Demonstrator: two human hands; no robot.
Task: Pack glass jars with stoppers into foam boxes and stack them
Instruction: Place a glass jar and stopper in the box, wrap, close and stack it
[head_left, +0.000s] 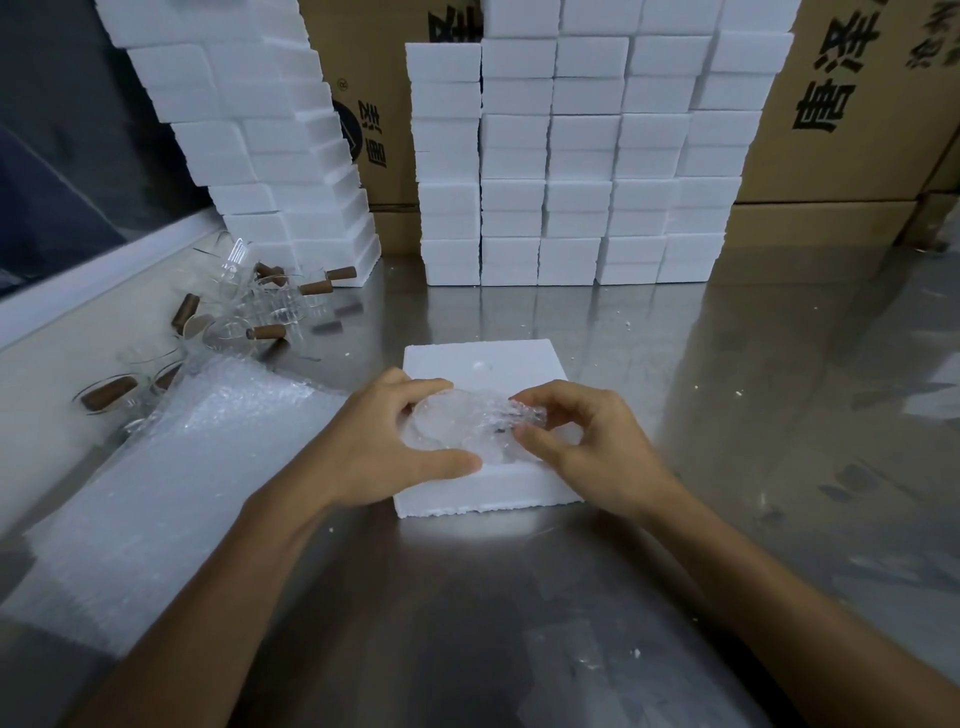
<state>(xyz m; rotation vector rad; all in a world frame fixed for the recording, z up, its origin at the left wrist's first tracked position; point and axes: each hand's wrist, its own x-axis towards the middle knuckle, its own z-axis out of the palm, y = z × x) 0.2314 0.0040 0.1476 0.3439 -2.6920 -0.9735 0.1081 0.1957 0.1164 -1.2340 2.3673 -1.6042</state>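
Note:
A white foam box (493, 364) lies flat on the steel table in front of me. Over its near half I hold a glass jar (452, 426) wrapped in clear bubble wrap. My left hand (395, 447) grips the jar's round left side, thumb underneath and fingers on top. My right hand (587, 441) pinches the crumpled wrap at the jar's right end. Whether the jar sits in a recess of the box is hidden by my hands.
Several loose glass jars with brown cork stoppers (260, 306) lie at the left. A stack of bubble wrap sheets (171, 467) lies beside my left arm. Stacked foam boxes (571, 166) and a leaning foam stack (260, 130) stand behind, before cardboard cartons (857, 104).

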